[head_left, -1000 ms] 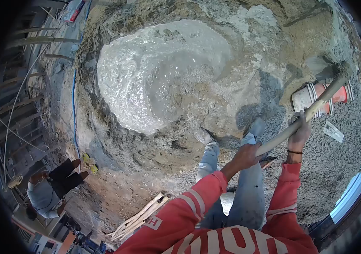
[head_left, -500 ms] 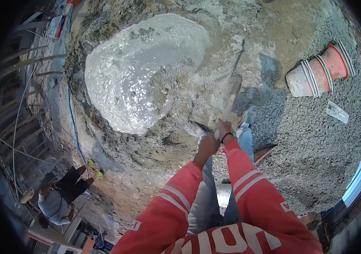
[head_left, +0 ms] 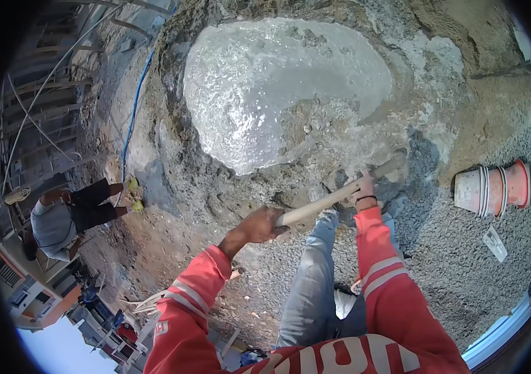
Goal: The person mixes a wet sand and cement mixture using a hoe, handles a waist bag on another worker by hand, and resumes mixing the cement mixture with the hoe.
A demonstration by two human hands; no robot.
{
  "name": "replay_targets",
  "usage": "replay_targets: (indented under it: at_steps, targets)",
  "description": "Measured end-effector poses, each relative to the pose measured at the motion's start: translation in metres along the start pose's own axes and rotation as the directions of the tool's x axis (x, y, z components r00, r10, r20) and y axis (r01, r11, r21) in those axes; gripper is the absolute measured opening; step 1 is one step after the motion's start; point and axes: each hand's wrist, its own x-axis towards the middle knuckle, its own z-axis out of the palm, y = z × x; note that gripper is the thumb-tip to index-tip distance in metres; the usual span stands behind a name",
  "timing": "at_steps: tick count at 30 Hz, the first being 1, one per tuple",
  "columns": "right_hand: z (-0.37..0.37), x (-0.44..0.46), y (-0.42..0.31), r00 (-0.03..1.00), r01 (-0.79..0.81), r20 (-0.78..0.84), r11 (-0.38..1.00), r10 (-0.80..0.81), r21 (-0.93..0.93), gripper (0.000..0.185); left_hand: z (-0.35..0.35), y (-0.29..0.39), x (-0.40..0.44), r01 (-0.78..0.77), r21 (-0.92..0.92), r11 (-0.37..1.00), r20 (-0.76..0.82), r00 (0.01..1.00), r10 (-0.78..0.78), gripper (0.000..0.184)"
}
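A long wooden tool handle (head_left: 318, 207) slants across in front of my legs, its far right end by the cement-coloured ground. What is fixed to that end I cannot make out. My left hand (head_left: 260, 225) is wrapped round the near left end of the handle. Farther along, my right hand (head_left: 364, 187) grips the same handle, a dark band at its wrist. Beyond both hands lies a wide pool of wet grey slurry (head_left: 234, 93), ringed by a bank of sand and mix.
Stacked buckets (head_left: 495, 189) lie on their side on the gravel (head_left: 452, 268) at right, near a pale flat piece (head_left: 495, 244). At left a person (head_left: 60, 215) stands beside a blue hose (head_left: 133, 118). Wooden poles (head_left: 47, 81) stand at upper left.
My hands have moved apart, the left one going left along the handle. The handle has swung from pointing away to slanting across me. My view has also turned and shifted.
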Motion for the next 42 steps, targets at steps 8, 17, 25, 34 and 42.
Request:
replay_targets:
  at_steps: [8,17,25,34,42]
  targets:
    - [0.074,-0.035,0.171,0.988,-0.086,0.111,0.982,0.105,-0.166,0.018,0.023,-0.180,-0.108,0.143,0.262,0.954,-0.198,0.976,-0.092,0.035]
    - [-0.016,-0.110,-0.052,0.931,0.358,0.027,0.900,-0.363,-0.247,0.013,0.129,0.077,0.004,0.014,-0.362,0.932,-0.005,1.000,-0.016,0.039]
    - [0.001,-0.189,-0.364,0.400,0.782,0.141,0.257,-0.906,-0.568,0.021,0.185,0.336,0.289,-0.166,-0.435,0.885,-0.206,0.975,0.082,0.033]
    - [-0.015,0.008,-0.474,0.528,0.200,0.147,-0.045,-0.836,-0.979,0.049,0.212,0.360,0.501,-0.064,-0.429,0.901,-0.277,0.959,-0.064,0.034]
    - [-0.054,0.024,-0.336,0.653,0.090,0.163,-0.138,-0.739,-0.986,0.051,0.222,0.292,0.383,0.215,-0.295,0.931,-0.092,0.963,-0.252,0.041]
